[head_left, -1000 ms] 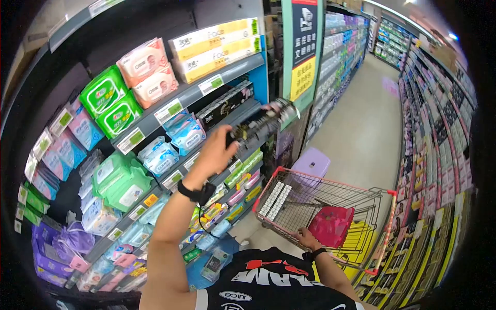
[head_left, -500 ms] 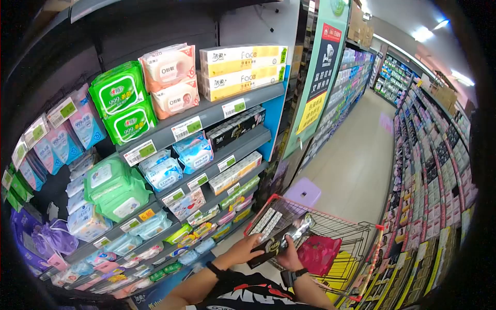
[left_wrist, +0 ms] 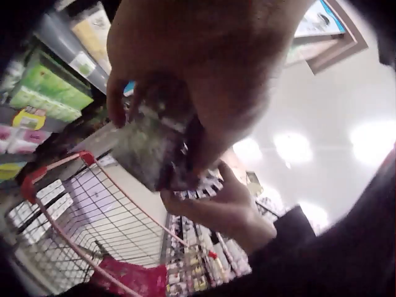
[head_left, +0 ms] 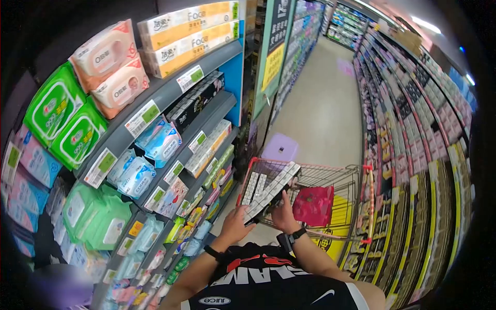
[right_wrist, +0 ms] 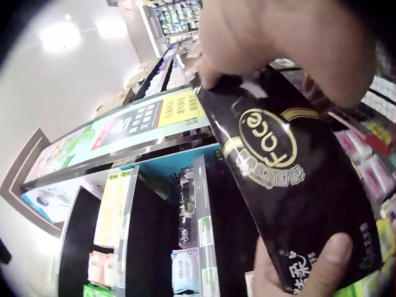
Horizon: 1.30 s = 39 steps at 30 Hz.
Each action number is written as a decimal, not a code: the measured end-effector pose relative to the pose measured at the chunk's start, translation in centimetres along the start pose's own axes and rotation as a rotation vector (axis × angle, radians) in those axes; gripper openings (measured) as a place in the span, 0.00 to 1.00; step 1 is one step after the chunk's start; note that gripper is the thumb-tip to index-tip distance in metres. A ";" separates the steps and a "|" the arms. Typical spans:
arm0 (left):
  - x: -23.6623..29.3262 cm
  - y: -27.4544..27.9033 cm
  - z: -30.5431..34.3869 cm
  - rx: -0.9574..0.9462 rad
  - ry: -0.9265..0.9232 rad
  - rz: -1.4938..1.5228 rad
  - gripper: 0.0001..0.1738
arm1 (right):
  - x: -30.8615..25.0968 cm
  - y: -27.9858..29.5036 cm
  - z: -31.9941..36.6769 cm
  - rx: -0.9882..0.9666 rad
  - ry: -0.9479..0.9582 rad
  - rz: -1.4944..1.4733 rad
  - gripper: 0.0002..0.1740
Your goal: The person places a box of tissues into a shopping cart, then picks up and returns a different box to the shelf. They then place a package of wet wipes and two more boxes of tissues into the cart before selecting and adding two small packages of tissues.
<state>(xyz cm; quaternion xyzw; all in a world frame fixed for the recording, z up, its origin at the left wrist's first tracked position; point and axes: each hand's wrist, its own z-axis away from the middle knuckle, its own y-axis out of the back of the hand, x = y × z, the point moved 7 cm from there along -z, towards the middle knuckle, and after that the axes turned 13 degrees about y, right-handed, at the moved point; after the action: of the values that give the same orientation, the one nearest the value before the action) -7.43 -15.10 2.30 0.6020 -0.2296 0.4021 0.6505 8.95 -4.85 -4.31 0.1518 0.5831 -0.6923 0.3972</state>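
Observation:
A long black tissue pack [head_left: 274, 189] slants over the cart, its pale patterned side up in the head view. My left hand [head_left: 233, 226] grips its lower end, and my right hand [head_left: 284, 213] holds it from the right side. In the right wrist view the black face of the pack [right_wrist: 297, 167] shows gold "Face" lettering, with the right hand [right_wrist: 284, 46] across the top and the left thumb on the lower end. The left wrist view shows the pack [left_wrist: 145, 145] blurred beneath the left hand [left_wrist: 192, 62].
The wire cart [head_left: 336, 178] holds two similar packs [head_left: 253, 188] and a red bag [head_left: 314, 205]. A purple stool [head_left: 280, 148] stands beyond it. Stocked shelves [head_left: 212, 54] rise at the left, and a long shelf row [head_left: 408, 139] lines the aisle's right side.
The pack has come from beside the shelf to over the cart and been turned from its black face to its pale side. My right hand left the cart and took hold too.

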 end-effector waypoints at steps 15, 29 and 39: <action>-5.1 0.4 1.1 -0.257 0.031 0.176 0.43 | 2.5 -3.3 -1.0 0.032 0.004 0.014 0.21; -1.7 2.6 -0.6 -0.118 0.021 0.354 0.48 | 3.0 -7.1 -4.1 -0.100 0.156 0.227 0.24; 3.3 -2.6 -1.5 -0.046 -0.237 -0.101 0.49 | 1.7 0.2 -3.4 -0.044 -0.240 -0.059 0.20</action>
<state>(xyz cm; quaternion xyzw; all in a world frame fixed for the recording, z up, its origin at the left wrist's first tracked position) -3.70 -12.65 3.06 0.6409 -0.2834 0.2896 0.6519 7.19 -2.29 -6.53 0.0418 0.5506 -0.7037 0.4471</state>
